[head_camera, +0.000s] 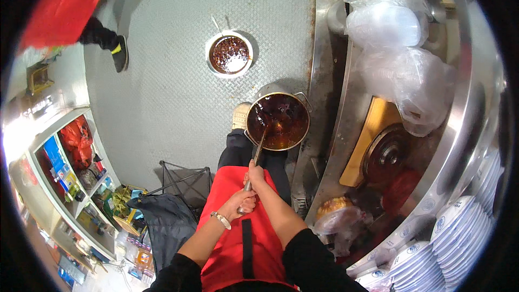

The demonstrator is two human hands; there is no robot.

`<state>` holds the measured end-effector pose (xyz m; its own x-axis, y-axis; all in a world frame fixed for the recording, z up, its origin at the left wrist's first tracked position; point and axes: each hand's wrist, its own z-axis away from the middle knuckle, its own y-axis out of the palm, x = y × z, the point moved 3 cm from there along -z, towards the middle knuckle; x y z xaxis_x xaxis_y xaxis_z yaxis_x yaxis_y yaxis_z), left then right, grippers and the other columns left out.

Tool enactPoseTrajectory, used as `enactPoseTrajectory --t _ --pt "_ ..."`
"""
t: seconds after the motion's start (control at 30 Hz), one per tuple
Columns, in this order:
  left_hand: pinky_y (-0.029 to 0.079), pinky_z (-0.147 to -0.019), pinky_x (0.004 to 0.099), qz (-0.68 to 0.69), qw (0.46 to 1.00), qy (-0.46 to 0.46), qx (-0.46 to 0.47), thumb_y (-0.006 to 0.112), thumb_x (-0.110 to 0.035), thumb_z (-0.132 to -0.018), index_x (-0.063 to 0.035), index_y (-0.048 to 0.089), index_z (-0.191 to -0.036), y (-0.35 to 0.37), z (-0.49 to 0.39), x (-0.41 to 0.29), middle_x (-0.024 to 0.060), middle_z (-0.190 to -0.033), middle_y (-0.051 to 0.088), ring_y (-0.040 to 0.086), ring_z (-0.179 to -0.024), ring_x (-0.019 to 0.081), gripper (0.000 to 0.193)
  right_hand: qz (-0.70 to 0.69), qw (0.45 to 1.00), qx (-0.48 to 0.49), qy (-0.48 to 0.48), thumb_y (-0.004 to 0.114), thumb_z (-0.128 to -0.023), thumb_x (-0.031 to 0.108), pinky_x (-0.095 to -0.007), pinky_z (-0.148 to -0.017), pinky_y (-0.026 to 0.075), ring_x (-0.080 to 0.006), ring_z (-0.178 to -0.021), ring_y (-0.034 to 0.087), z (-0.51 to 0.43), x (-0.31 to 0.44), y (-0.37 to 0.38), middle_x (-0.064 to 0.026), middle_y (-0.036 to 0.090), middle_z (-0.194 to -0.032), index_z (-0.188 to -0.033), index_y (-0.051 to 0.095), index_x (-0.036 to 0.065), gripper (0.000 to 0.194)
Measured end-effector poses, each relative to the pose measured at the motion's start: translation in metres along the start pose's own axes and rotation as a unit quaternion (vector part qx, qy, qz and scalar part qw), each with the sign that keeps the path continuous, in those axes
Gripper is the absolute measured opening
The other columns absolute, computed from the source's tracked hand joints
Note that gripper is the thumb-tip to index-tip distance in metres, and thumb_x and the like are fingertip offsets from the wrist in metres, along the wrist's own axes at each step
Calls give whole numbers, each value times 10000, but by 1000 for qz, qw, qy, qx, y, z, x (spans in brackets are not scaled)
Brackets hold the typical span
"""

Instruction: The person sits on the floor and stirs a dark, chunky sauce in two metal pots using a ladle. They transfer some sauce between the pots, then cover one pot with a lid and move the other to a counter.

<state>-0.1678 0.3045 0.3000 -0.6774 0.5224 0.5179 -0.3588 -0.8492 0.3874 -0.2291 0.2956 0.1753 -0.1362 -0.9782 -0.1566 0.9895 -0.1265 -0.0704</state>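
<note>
Both of my hands grip the long metal handle of a ladle or similar stirring tool point(259, 150). My left hand point(240, 203), with a watch at the wrist, is closed near the handle's end. Farther up the handle is my right hand point(254, 176). The tool's lower end dips into dark red-brown liquid point(279, 117), which hides its head. That liquid fills much of a deep metal pot point(307, 129) with loop handles, standing in front of my feet. Beyond it on the floor, a metal basin point(208, 54) holds dark chunky sauce and a spoon point(216, 23).
A steel counter point(324, 186) runs along the right, with a wooden board point(361, 146), a dark lid point(388, 155), plastic bags point(385, 24) and stacked plates point(462, 235). A folding stool frame point(184, 178) and shelves point(77, 207) are at left. Another person's leg point(99, 34) shows upper left.
</note>
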Motion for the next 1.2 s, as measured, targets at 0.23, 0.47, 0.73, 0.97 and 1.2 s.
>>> enactPoseTrajectory --t 0.23,0.47,0.73,0.97,1.2 --pt "268 -327 229 -288 946 37 -147 464 -84 -848 -130 360 -803 24 4 6 -34 -475 331 303 -352 75 122 -121 992 38 -13 435 -870 505 -303 -313 330 -138 -332 343 34 18 -14 -18 348 -464 -667 347 121 443" --pt "232 -362 208 -209 971 -114 21 436 -173 -885 -140 351 -576 20 -72 -10 -45 -454 334 302 -357 71 322 124 970 -170 -125 476 -874 397 -345 -367 455 -230 -405 546 -11 69 -50 -140 560 -578 -815 478 -50 451" --pt "270 -384 235 -119 980 -152 -41 493 -121 -828 -139 362 -588 3 -135 6 -43 -464 345 313 -367 72 274 249 934 -226 -120 458 -883 375 -380 -394 520 -337 -540 605 -38 88 -80 -225 605 -785 -918 522 -99 479" --pt "257 -372 230 -126 981 -132 -69 523 -124 -802 -137 355 -590 -13 -130 15 -49 -467 328 298 -358 70 271 295 927 -221 -66 471 -876 376 -407 -456 520 -343 -591 620 -43 69 -72 -210 625 -823 -880 573 -68 455" --pt "249 -371 219 -141 976 -133 -96 510 -120 -791 -154 334 -555 -42 -94 18 -57 -461 328 291 -361 61 296 258 939 -225 -33 507 -855 378 -416 -600 515 -364 -728 627 -23 38 -51 -244 624 -814 -838 621 -71 464"
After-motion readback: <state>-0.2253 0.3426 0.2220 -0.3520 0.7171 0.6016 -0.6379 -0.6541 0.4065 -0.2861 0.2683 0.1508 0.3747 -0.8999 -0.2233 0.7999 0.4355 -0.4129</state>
